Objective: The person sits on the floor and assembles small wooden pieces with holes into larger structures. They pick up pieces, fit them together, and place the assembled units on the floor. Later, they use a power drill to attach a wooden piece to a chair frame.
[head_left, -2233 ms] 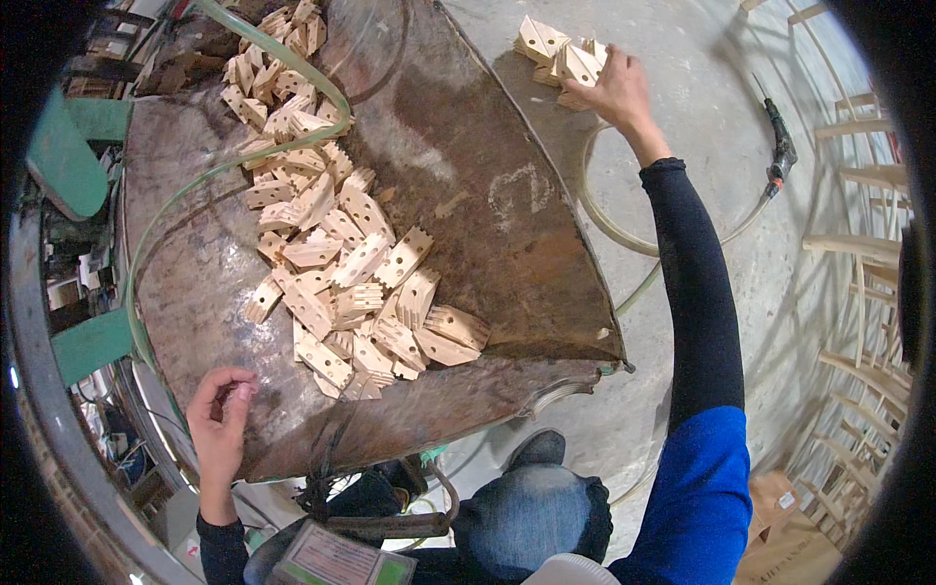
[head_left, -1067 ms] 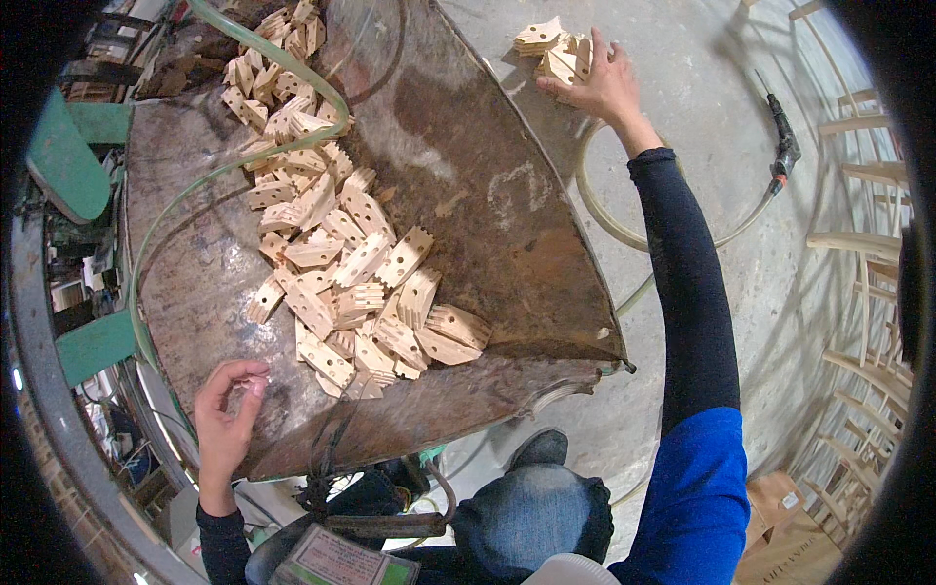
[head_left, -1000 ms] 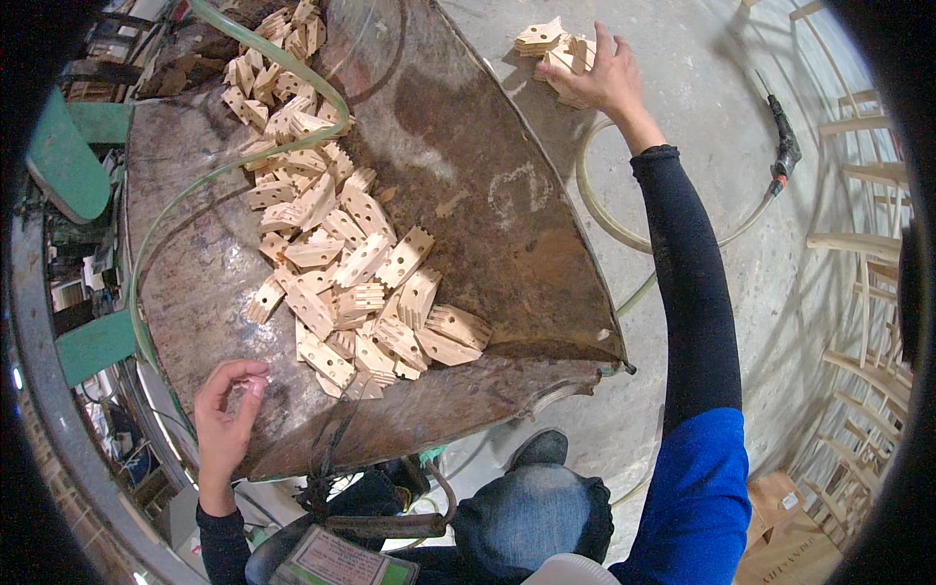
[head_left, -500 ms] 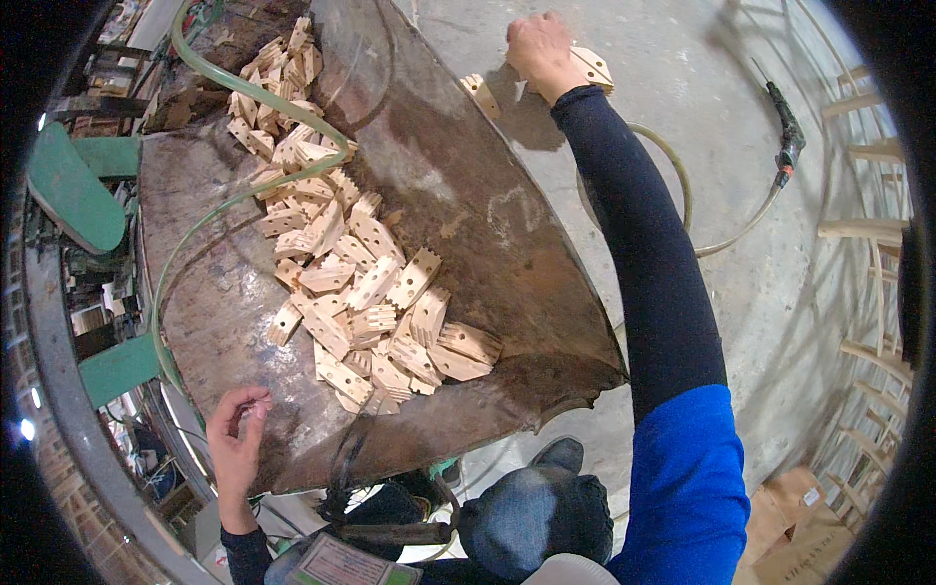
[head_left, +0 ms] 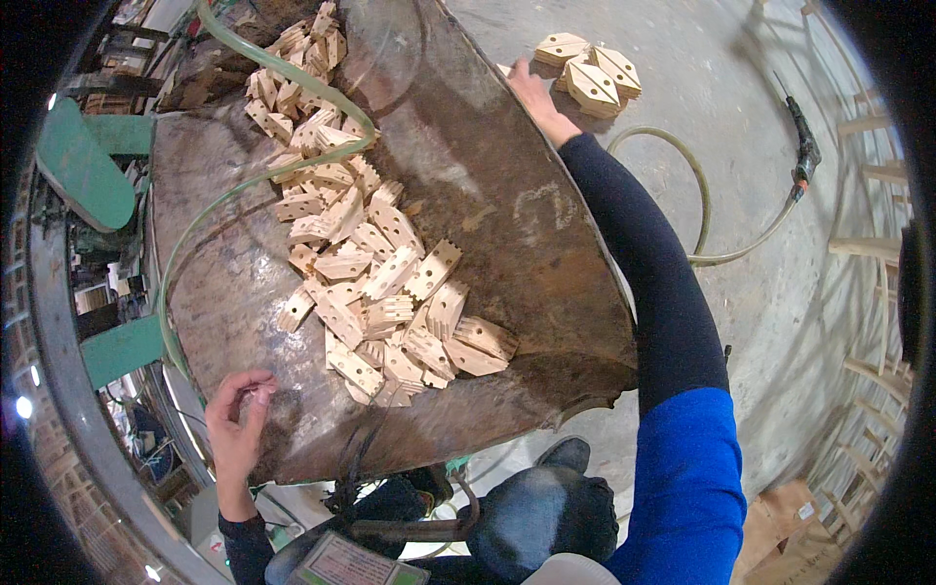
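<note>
My right hand (head_left: 538, 101) reaches far out past the edge of the brown metal sheet, its fingers closed on a pale wooden block (head_left: 504, 70) that is mostly hidden by the hand and the sheet's edge. Just right of it, a small cluster of wooden blocks (head_left: 595, 88) with pointed ends and drilled holes stands on the floor. My left hand (head_left: 237, 419) hovers over the near left of the sheet, fingers loosely curled, with a small gap between thumb and fingertips and nothing visible in it. A long heap of similar notched blocks (head_left: 390, 270) lies on the sheet.
The stained, curved metal sheet (head_left: 546, 263) has a ragged near edge. A pale hose (head_left: 234, 200) crosses it. On the concrete floor at right lies a black pistol-shaped tool (head_left: 803, 141) with a hose. Green machine parts (head_left: 88, 175) stand left; cardboard (head_left: 780, 522) lies lower right.
My right hand has moved left from the floor cluster to the lone block beside the sheet, uncovering the cluster. My left hand has hardly moved. The view has shifted slightly.
</note>
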A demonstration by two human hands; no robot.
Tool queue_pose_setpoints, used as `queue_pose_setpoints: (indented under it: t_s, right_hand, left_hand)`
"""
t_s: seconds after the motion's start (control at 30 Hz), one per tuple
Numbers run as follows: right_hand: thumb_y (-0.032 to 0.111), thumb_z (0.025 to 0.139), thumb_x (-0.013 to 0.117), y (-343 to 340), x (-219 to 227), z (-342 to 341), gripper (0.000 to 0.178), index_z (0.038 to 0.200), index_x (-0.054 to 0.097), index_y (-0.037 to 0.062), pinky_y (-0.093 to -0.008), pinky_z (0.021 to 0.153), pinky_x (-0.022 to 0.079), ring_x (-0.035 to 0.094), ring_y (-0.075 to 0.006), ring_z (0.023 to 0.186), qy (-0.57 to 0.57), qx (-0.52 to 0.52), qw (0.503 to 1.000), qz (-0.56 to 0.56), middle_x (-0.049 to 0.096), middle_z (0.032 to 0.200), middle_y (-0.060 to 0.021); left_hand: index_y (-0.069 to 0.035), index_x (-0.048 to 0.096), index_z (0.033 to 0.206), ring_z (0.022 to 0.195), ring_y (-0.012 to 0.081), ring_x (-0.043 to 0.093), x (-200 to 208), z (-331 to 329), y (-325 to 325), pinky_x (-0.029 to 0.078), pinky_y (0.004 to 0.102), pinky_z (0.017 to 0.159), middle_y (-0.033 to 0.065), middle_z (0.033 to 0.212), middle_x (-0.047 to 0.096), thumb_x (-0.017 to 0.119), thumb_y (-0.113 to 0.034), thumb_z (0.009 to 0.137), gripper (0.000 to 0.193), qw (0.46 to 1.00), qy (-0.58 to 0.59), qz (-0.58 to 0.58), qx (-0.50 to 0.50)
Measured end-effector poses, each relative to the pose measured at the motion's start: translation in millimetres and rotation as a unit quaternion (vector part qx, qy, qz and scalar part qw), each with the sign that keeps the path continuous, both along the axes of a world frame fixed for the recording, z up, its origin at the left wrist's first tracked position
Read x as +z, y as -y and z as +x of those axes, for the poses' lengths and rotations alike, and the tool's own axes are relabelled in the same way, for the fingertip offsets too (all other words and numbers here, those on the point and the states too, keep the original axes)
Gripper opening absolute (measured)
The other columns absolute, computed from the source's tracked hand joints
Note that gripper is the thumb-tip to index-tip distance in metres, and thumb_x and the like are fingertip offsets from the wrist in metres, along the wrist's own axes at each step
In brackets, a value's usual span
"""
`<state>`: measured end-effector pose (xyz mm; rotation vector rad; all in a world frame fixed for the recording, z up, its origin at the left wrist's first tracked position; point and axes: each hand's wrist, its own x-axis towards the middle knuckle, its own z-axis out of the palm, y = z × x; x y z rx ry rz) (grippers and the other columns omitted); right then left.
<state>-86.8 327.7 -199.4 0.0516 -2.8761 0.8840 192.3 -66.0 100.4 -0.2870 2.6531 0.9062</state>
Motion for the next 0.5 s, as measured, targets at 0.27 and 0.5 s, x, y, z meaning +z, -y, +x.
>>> queue_pose_setpoints:
  t_s: [0.27, 0.5]
  right_hand:
    - [0.028, 0.078, 0.077, -66, 126, 103, 0.081, 0.142, 0.033, 0.0033, -0.0375, 0.09, 0.051, 0.056, -0.0275, 0.113, -0.025, -0.025, 0.865, -0.5, 0.048, 0.133, -0.0179]
    - [0.007, 0.075, 0.079, -50, 235, 203, 0.094, 0.147, 0.02, 0.0004, -0.0364, 0.097, 0.046, 0.049, -0.0259, 0.122, 0.031, 0.186, 0.818, -0.543, 0.042, 0.139, -0.0167]
  left_hand:
    - [0.002, 0.063, 0.106, 0.094, 0.0165, 0.061, 6, -33, -42, 0.047, 0.0285, 0.087, 0.0087, 0.102, 0.064, 0.061, -0.003, 0.087, 0.02, 0.988, -0.065, 0.055, -0.127]
    - [-0.004, 0.055, 0.125, 0.111, 0.0233, 0.056, 21, -59, -148, 0.045, 0.0339, 0.095, 0.0114, 0.13, 0.05, 0.064, -0.001, 0.082, 0.045, 0.917, -0.199, 0.138, -0.316]
